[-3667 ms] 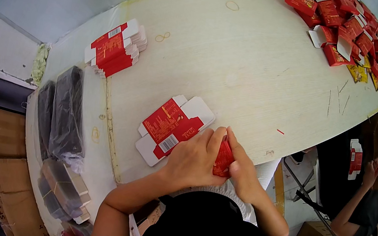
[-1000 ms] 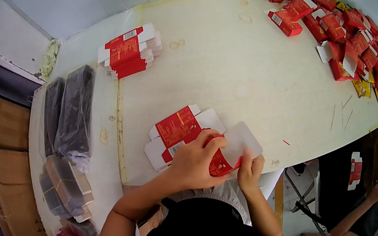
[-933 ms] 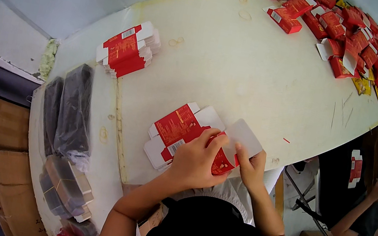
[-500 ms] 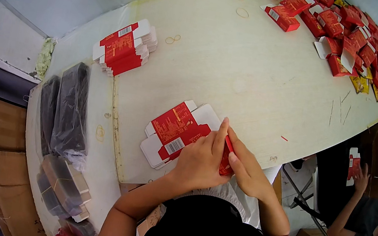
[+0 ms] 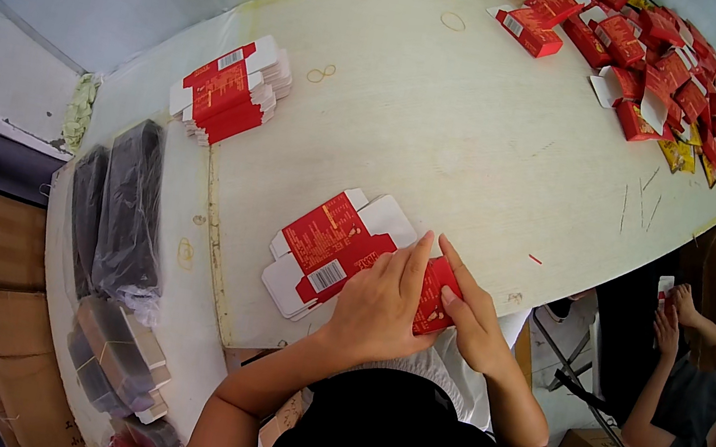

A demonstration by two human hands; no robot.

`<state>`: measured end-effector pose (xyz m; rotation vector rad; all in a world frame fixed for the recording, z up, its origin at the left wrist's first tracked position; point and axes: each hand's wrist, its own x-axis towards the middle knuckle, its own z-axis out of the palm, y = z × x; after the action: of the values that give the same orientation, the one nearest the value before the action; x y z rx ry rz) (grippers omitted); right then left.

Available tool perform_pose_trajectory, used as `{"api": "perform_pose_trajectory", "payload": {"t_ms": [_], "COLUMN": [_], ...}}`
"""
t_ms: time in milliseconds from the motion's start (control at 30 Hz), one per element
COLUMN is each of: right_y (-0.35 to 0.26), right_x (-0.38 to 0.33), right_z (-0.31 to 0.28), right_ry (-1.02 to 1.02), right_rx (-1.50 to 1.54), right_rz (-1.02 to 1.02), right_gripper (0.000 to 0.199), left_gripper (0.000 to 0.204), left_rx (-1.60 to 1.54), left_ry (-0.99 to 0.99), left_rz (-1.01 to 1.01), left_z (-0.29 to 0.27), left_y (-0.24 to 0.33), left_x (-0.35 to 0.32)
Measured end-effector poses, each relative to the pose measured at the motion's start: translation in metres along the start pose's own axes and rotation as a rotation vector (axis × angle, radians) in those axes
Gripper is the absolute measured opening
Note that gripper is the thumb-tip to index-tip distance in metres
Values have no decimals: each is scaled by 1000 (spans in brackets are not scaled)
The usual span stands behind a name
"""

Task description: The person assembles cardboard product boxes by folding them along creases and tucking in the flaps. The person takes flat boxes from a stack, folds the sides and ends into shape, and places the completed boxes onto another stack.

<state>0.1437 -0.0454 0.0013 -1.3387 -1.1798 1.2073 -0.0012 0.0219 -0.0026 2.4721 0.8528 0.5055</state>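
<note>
Between my hands, at the near edge of the table, is a red carton [image 5: 433,296] with yellow print. My left hand [image 5: 375,301] presses along its left side, fingers nearly straight and together. On the other side my right hand [image 5: 475,329] grips it, the thumb on its face and the index finger stretched along the far end. The carton's lower left part is hidden behind my left hand. Just left of it lies a small stack of flat, unfolded red and white cartons [image 5: 329,236], partly under my left hand.
Another stack of flat cartons [image 5: 225,95] lies at the far left. Folded red boxes [image 5: 616,39] heap at the far right, with yellow packets [image 5: 676,157] among them. Dark plastic-wrapped bundles [image 5: 130,212] line the left edge. A co-worker [image 5: 682,396] sits at the right.
The red carton has turned between my hands so that more of its printed face shows. My right index finger has stretched upward. The co-worker's hands have come together.
</note>
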Motion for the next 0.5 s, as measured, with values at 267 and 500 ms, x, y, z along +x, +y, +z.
{"api": "perform_pose_trajectory", "payload": {"t_ms": [267, 500], "right_y": [1, 12], "right_x": [1, -1], "right_z": [-2, 12], "right_ry": [-47, 117], "right_rx": [-108, -294], "right_rz": [-22, -249], "right_gripper": [60, 65], "left_gripper": [90, 83], "left_rx": [8, 4], "left_ry": [48, 74], "left_rz": [23, -6], "left_z": [9, 20], "left_y": [-1, 0], "left_x": [-5, -5]}}
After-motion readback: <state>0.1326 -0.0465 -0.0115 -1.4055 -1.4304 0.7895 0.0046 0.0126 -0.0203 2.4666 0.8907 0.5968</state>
